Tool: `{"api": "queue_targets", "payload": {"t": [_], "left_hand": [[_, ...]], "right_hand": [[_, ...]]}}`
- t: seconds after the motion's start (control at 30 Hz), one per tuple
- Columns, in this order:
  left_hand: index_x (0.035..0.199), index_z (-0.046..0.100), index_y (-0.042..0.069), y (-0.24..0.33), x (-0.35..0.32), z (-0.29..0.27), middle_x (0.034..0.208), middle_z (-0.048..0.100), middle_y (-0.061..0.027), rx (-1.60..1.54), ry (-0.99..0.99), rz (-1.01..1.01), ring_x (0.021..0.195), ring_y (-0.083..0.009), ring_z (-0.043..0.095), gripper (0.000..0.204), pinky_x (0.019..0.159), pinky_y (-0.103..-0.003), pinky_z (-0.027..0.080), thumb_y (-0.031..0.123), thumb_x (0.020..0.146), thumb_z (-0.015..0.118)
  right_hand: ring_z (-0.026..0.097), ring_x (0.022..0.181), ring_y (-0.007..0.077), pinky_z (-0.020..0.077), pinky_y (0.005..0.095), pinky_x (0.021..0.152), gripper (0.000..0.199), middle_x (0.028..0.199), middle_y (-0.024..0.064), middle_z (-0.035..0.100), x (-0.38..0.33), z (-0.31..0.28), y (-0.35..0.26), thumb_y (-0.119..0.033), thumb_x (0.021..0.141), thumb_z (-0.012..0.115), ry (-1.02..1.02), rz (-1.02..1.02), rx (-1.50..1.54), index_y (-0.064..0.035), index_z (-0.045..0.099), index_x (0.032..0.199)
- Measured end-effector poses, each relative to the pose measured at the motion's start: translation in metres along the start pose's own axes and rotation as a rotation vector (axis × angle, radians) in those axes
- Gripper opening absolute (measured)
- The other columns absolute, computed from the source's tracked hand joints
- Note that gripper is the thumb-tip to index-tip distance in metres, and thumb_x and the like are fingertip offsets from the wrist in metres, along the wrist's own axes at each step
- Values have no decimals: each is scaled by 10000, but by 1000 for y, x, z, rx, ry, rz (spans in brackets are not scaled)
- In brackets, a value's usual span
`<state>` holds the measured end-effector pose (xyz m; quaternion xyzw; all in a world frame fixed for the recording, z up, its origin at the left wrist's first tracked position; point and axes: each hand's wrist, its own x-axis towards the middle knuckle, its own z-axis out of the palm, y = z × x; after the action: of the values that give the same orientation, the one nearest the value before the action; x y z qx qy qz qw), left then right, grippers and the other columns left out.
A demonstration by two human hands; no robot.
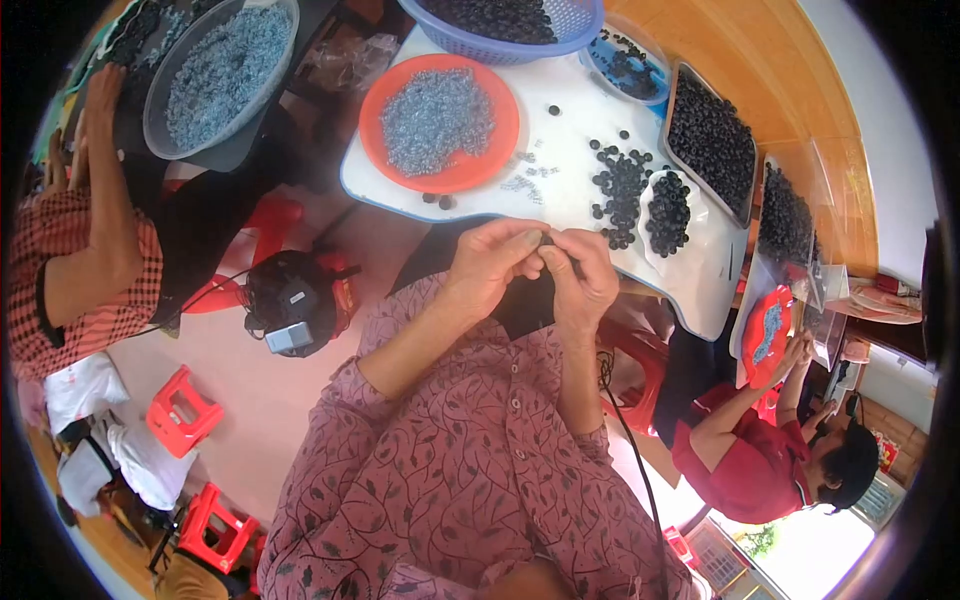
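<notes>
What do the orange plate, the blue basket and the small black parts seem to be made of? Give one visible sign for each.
Orange plate: probably plastic; uniform bright colour, smooth thin rim.
Blue basket: probably moulded plastic; its wall is a fine regular mesh.
Black parts: perhaps rubber or plastic; small, round, dull black with no glint. Too small to be sure.

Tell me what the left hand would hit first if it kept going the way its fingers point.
The left hand points toward the right hand; their fingertips already meet around a small dark piece, so it would press into those fingers first.
</notes>
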<state>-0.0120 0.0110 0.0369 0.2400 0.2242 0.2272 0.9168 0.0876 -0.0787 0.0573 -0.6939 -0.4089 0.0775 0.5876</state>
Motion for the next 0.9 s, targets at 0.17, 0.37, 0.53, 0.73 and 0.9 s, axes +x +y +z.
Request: {"api": "queue_targets", "payload": {"t": [0.17,0.37,0.53,0.73,0.9], "left_hand": [[1070,669,-3,1,0,0,764,649,-22,-26,28,-14,641,-81,595,202,581,-206,491,145,946,612],[1066,671,-3,3,1,1,756,645,-22,-49,42,-48,633,-82,587,208,582,-207,484,156,942,621],[1070,670,-3,0,0,-2,763,647,-28,-69,26,-42,643,-90,593,203,592,-213,489,145,944,615],[1088,660,-20,-4,-1,-1,811,656,-47,-81,-4,-3,686,-100,613,197,619,-218,511,105,949,596],[1101,655,-22,-4,-1,0,818,659,-46,-71,3,20,696,-101,620,199,622,-215,517,86,942,601]], "right_hand": [[597,807,122,478,230,712,185,914,64,629,-1,0,-4,11,817,718,-30,66,-8,-10,702,1000],[586,843,111,466,221,729,170,960,52,619,-2,1,-3,4,840,702,-29,153,90,-7,692,1009],[576,854,110,462,223,740,155,971,53,607,-4,0,1,11,845,695,-25,178,158,-3,683,999],[568,859,107,459,225,746,138,973,47,600,-5,0,0,3,848,698,4,143,185,-2,678,985],[567,861,104,460,221,740,132,978,47,596,-5,1,-1,0,849,700,8,118,157,-1,676,979]]}}
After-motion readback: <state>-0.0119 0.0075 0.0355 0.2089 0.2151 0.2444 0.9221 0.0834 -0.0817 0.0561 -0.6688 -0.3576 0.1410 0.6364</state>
